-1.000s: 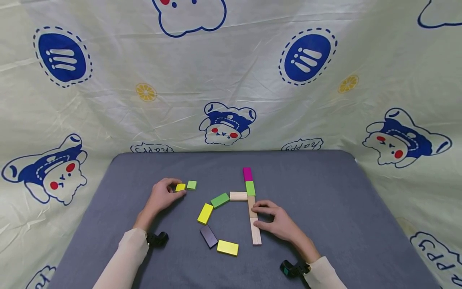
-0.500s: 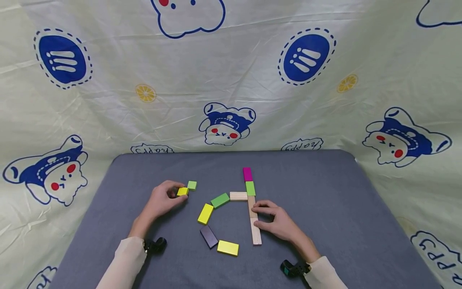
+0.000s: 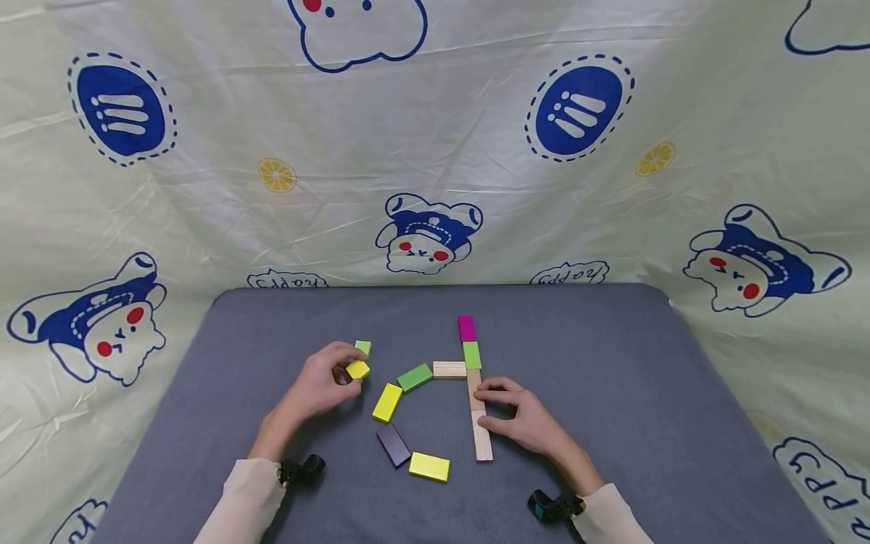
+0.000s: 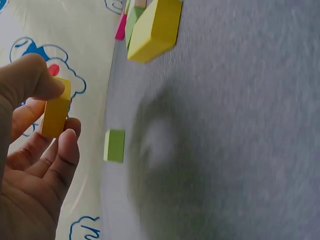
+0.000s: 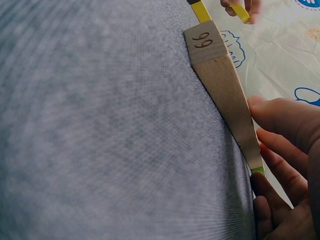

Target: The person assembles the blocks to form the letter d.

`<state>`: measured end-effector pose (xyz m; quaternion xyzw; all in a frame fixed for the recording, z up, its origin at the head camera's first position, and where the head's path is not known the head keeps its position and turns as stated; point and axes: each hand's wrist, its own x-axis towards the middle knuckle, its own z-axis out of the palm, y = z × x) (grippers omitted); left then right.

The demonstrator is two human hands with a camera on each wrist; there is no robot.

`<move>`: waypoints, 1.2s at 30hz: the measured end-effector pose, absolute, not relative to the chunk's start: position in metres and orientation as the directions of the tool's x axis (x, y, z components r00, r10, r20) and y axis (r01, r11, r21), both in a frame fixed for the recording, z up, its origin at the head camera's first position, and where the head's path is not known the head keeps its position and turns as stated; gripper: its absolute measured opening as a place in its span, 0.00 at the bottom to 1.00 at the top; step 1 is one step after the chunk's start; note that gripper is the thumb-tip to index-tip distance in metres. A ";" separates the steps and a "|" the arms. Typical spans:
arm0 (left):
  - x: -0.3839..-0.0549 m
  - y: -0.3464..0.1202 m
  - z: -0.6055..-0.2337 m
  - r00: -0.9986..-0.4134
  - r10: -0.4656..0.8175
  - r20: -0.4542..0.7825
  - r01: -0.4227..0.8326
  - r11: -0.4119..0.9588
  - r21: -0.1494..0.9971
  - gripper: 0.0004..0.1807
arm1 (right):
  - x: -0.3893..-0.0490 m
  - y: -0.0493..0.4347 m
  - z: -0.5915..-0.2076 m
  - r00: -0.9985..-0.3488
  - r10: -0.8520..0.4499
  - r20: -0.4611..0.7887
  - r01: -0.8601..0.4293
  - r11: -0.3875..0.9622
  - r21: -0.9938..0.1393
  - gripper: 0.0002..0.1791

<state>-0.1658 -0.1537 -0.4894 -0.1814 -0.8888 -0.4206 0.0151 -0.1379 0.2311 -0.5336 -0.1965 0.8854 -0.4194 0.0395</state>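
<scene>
My left hand (image 3: pixel 319 384) pinches a small yellow block (image 3: pixel 357 369) between thumb and fingers; in the left wrist view this yellow block (image 4: pixel 56 112) is held off the table. Just behind it lies a small light-green block (image 3: pixel 363 347). My right hand (image 3: pixel 529 420) touches the right side of a straight row with its thumb and fingertips. That row runs from a plain wooden block (image 3: pixel 482 440) through a second wooden block (image 3: pixel 473 387) and a light-green block (image 3: pixel 471 355) to a magenta block (image 3: pixel 466 328). Close up, the near wooden block (image 5: pixel 225 90) bears a burnt number.
Left of the row, a curve of blocks lies flat: a pale wooden block (image 3: pixel 448 369), a green block (image 3: pixel 414 377), a yellow block (image 3: pixel 387 403), a dark purple block (image 3: pixel 393 446) and another yellow block (image 3: pixel 429 467). A grey cloth covers the table (image 3: pixel 612 340); a printed curtain (image 3: pixel 448 121) hangs behind.
My left hand has carried the small yellow block right and towards me, away from its place beside the light-green block. The right hand has stayed at the row.
</scene>
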 end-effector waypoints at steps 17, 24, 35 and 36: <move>-0.152 -0.127 -0.501 -0.868 0.379 0.320 0.474 0.446 0.759 0.18 | -0.137 0.232 -0.535 -0.921 -0.378 0.098 -0.316 0.574 -0.755 0.22; -0.147 -0.115 -0.502 -0.849 0.405 0.339 0.514 0.484 0.708 0.19 | -0.137 0.232 -0.534 -0.921 -0.378 0.097 -0.314 0.571 -0.758 0.22; -0.136 -0.099 -0.503 -0.826 0.454 0.335 0.528 0.415 0.741 0.21 | -0.138 0.232 -0.535 -0.920 -0.379 0.098 -0.318 0.576 -0.753 0.22; -0.134 -0.097 -0.502 -0.826 0.459 0.326 0.523 0.412 0.746 0.21 | -0.138 0.232 -0.535 -0.920 -0.379 0.099 -0.318 0.577 -0.752 0.22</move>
